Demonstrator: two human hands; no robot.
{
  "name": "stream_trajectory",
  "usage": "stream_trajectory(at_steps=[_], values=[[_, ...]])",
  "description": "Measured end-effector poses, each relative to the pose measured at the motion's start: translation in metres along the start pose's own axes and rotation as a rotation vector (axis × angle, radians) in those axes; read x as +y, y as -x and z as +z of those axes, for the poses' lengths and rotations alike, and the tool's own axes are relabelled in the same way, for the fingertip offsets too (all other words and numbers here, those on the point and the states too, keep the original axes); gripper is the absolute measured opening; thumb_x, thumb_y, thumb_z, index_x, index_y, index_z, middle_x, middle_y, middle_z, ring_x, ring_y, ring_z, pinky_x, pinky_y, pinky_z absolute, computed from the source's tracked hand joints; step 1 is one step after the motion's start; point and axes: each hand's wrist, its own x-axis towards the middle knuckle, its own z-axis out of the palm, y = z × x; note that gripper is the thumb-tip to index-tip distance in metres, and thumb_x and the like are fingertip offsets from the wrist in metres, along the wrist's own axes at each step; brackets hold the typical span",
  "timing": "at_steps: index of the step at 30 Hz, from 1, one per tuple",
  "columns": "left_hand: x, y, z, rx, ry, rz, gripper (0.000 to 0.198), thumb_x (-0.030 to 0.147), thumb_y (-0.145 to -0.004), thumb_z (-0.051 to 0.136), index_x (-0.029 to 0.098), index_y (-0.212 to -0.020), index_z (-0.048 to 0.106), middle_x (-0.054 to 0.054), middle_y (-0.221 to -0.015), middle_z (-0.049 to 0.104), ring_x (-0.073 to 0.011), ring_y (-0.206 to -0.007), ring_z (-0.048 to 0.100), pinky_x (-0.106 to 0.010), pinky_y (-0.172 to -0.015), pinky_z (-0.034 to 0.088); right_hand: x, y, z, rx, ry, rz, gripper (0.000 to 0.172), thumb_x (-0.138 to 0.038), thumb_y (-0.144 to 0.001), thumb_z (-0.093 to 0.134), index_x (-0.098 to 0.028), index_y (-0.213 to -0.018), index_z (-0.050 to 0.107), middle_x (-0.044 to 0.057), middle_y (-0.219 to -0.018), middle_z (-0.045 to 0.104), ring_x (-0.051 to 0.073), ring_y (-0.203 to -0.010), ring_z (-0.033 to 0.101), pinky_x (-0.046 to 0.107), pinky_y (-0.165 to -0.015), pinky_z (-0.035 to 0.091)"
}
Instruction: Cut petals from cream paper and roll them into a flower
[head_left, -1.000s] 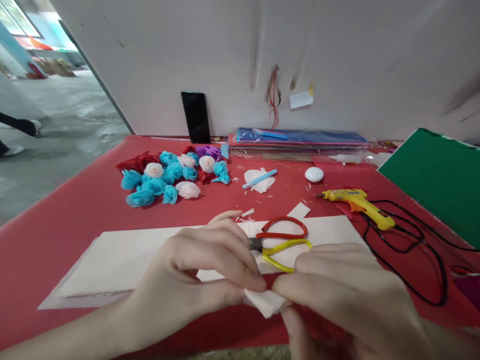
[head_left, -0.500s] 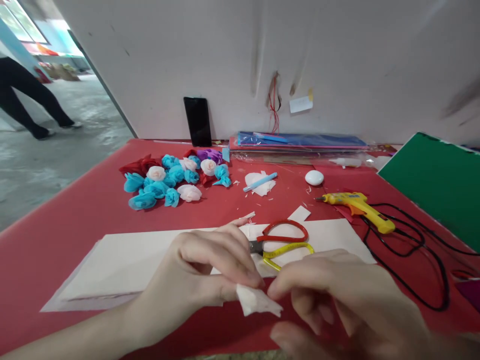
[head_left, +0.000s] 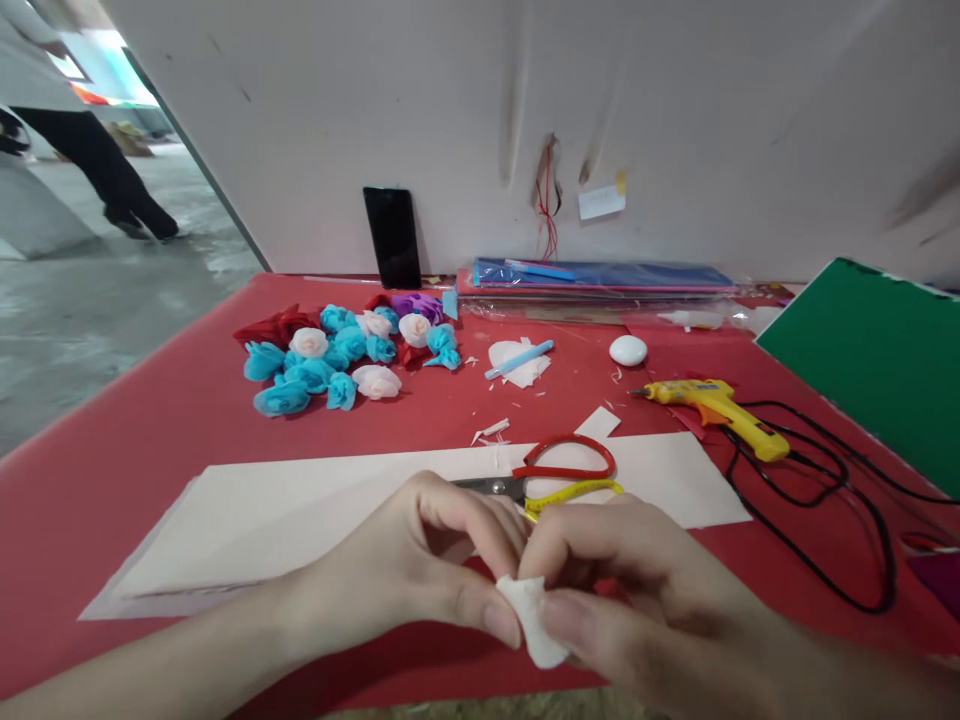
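- At bottom centre of the frame: a small, curled piece of white paper (head_left: 534,635), raised above a red surface (head_left: 180,425).
- From lower left, in the left hand (head_left: 431,555): a pinching grip on the paper's left edge.
- From lower right, in the right hand (head_left: 645,580): a pinching grip on the paper's right side — thumb over the front, forefinger bent near the top.
- Just behind the hands, lying across long white sheets (head_left: 292,520): scissors (head_left: 510,488) with one red and one yellow handle, partly hidden.
- Left of centre: a cluster of artificial flowers (head_left: 350,344) in blue, pale pink, red and purple.
- Right of centre: a yellow glue gun (head_left: 716,403) with looped black cord — near a rounded white object (head_left: 628,349).
- At upper centre-left, propped against the wall (head_left: 300,120): a black phone (head_left: 394,240).
- At the right edge: a green board (head_left: 877,365).
- At upper left: a person (head_left: 105,165) in dark trousers.
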Motion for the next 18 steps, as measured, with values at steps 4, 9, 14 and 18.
stream_trajectory(at_steps=[4,9,14,18], values=[[0.001,0.000,0.000,-0.028,0.020,0.012,0.021,0.005,-0.065,0.071,0.024,-0.075,0.074,-0.001,-0.077,0.071,-0.0162,-0.075,0.061,-0.032,-0.076,0.049,0.001,-0.002,-0.003,-0.071,-0.109,-0.091,0.019,-0.010,-0.077,0.050,-0.015,-0.059,0.047,-0.003,-0.066,0.044,0.006,-0.059,0.037,0.017,-0.049,0.029],[0.001,-0.002,0.003,-0.033,0.054,0.045,0.020,0.006,-0.063,0.074,0.023,-0.074,0.074,-0.002,-0.074,0.071,-0.0157,-0.073,0.060,-0.031,-0.071,0.049,0.006,-0.004,-0.006,-0.167,-0.201,-0.148,0.018,-0.012,-0.078,0.055,-0.013,-0.060,0.053,-0.003,-0.071,0.048,0.006,-0.065,0.041,0.018,-0.057,0.031],[-0.004,0.000,0.003,-0.052,0.107,0.005,0.025,0.004,-0.056,0.078,0.022,-0.073,0.074,-0.002,-0.072,0.071,-0.0145,-0.068,0.060,-0.029,-0.067,0.048,0.018,-0.008,-0.005,-0.172,-0.326,-0.107,0.009,-0.017,-0.074,0.061,-0.012,-0.067,0.060,-0.002,-0.066,0.050,0.006,-0.060,0.043,0.019,-0.053,0.031],[-0.011,0.002,-0.004,-0.079,0.065,0.017,0.023,0.013,-0.061,0.077,0.030,-0.077,0.073,0.000,-0.074,0.070,-0.0156,-0.070,0.062,-0.031,-0.069,0.048,0.022,-0.012,-0.006,-0.184,-0.348,-0.108,0.009,-0.016,-0.074,0.060,-0.011,-0.068,0.062,-0.003,-0.057,0.048,0.005,-0.052,0.042,0.017,-0.049,0.032]])
